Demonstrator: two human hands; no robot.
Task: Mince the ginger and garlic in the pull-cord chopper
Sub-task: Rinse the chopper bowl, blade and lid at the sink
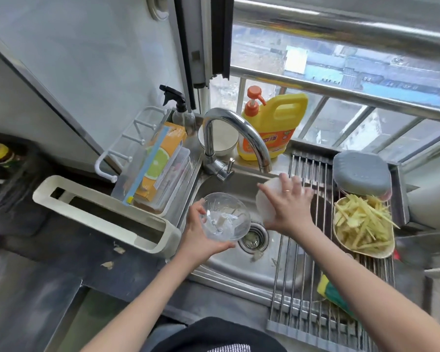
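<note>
over the sink [229,265], the left hand [201,240] cups the clear chopper bowl [224,216], fingers curled under it; the right hand [291,207] grips the white lid [264,201]. best seat the lid squarely before pulling.

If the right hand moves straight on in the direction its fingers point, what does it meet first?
The right hand holds the white chopper lid, fingers pointing up-left toward the faucet. The faucet spout would probably come first, though depth is unclear in this single view.
</note>
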